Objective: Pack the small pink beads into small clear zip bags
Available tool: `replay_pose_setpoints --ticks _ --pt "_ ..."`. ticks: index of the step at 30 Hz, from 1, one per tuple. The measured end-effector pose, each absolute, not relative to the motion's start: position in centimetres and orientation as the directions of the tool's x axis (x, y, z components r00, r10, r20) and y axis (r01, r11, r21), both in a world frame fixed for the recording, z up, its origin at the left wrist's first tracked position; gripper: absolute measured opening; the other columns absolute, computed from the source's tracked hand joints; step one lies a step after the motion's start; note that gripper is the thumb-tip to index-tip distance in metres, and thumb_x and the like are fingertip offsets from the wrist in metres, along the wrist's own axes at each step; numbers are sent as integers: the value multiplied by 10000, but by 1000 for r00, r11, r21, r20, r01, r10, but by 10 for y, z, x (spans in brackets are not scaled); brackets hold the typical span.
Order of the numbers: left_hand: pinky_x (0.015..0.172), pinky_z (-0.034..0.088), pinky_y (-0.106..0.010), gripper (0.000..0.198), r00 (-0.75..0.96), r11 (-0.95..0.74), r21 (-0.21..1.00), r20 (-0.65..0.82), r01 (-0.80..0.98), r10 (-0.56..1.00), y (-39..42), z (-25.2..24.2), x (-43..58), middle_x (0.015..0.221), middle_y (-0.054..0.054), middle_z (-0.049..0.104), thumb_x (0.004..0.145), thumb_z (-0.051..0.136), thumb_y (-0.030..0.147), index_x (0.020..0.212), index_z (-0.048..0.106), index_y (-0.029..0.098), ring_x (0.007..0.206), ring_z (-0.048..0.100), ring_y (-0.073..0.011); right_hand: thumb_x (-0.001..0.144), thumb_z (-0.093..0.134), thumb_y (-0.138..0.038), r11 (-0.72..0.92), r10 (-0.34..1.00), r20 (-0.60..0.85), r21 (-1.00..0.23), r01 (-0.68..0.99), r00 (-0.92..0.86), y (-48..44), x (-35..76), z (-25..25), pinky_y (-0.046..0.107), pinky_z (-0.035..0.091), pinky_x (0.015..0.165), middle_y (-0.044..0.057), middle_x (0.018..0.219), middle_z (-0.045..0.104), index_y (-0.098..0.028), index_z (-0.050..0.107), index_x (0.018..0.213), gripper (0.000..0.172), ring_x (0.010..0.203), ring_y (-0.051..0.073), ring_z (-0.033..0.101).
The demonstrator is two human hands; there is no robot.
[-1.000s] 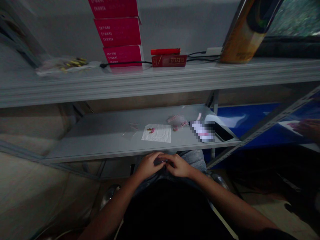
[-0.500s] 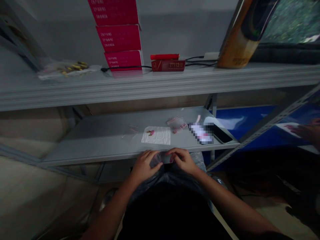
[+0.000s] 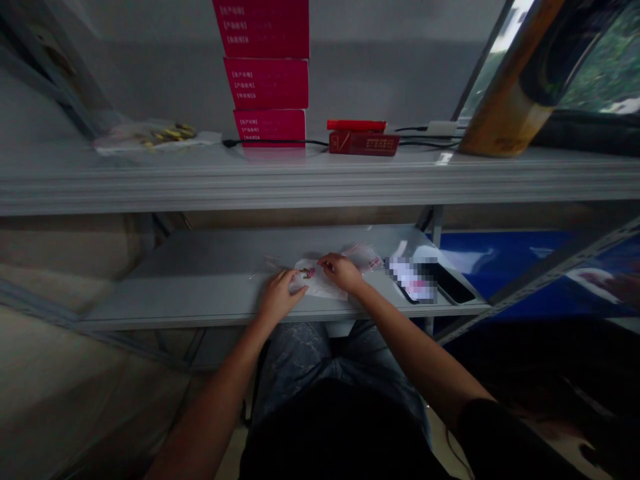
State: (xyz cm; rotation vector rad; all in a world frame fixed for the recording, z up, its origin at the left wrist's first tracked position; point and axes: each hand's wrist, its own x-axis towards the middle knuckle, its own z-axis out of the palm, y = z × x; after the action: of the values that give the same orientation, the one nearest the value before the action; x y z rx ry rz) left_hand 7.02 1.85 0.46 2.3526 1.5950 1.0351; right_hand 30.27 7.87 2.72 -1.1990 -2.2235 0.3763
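Observation:
My left hand [image 3: 280,295] is over the lower shelf, thumb and fingers around what looks like a small clear plastic bag [image 3: 297,285], faint against the white sheet [image 3: 327,291]. Just beyond its fingertips lies a small cluster of pink and gold-coloured pieces [image 3: 308,272], too small to name. To the right of the cluster, my right hand [image 3: 343,272] has its fingers pinched together at the sheet's far edge. Whatever they grip is hidden. Behind that hand rests a clear zip bag with pink pieces [image 3: 371,259], partly covered by it.
Two phones lie at right on the lower shelf [image 3: 165,287], one with a lit, blurred screen [image 3: 413,280], one dark [image 3: 453,283]. The upper shelf edge [image 3: 320,187] overhangs behind, carrying pink boxes [image 3: 270,83], a red box [image 3: 363,143], cables and a bag of gold-coloured pieces [image 3: 167,135].
Both hands have moved from my lap, in front of the shelf edge, forward onto the white sheet. The clear bag has come along. The view has shifted slightly.

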Motion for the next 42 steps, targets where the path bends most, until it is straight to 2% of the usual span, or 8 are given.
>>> replay_pose_setpoints --ticks 6,16,23,28,31,35,38,42 --pt "950 513 -408 345 247 -446 403 457 799 855 17 1 69 1093 -81 712 884 764 317 1192 644 220 1056 650 -284 953 675 -192 623 779 208 -356 696 -591 106 291 25 286 484 950 136 1185 744 -127 751 1193 260 1069 230 686" --pt "950 510 -407 348 243 -439 413 445 798 862 15 1 71 1109 -71 712 875 772 302 1189 640 232 1069 655 -277 927 656 -155 598 797 178 -357 717 -577 110 285 24 268 483 922 107 1087 768 -170 807 1011 173 1011 220 692" --pt "972 517 -420 372 225 -434 447 447 782 866 16 2 71 1130 -74 722 870 782 298 1203 631 234 1094 665 -284 928 590 -180 339 941 222 -670 661 -257 105 290 23 263 514 777 84 936 780 -156 758 935 170 852 198 707" --pt "964 521 -418 394 217 -427 443 449 788 867 16 0 69 1140 -86 726 863 786 293 1215 624 220 1079 675 -287 963 584 -250 445 829 166 -774 450 -534 94 278 27 248 525 808 54 963 799 -171 787 966 217 871 178 724" --pt "951 524 -412 382 213 -420 445 445 791 870 16 0 69 1109 -77 728 867 784 303 1205 623 224 1069 676 -283 972 586 -213 447 870 191 -697 561 -455 96 277 32 249 522 822 77 1007 804 -160 791 1006 215 903 187 731" --pt "977 517 -430 396 219 -427 452 442 783 870 16 -1 69 1158 -82 724 870 785 307 1216 610 228 1109 669 -292 961 618 -168 423 904 143 -438 793 -403 101 285 35 272 500 869 117 1086 798 -159 798 1038 195 976 232 728" --pt "987 516 -443 406 220 -424 448 438 787 872 18 -2 69 1176 -85 721 864 792 305 1219 608 235 1122 668 -302 976 634 -218 480 873 76 -320 817 -482 100 288 34 278 492 866 122 1083 795 -161 795 1073 197 984 246 723" --pt "987 516 -444 393 223 -423 451 432 786 874 19 -3 69 1158 -74 721 869 785 310 1219 616 248 1114 668 -295 974 649 -235 522 847 70 -293 801 -526 97 286 32 267 485 865 110 1100 789 -165 786 1102 201 991 232 715"
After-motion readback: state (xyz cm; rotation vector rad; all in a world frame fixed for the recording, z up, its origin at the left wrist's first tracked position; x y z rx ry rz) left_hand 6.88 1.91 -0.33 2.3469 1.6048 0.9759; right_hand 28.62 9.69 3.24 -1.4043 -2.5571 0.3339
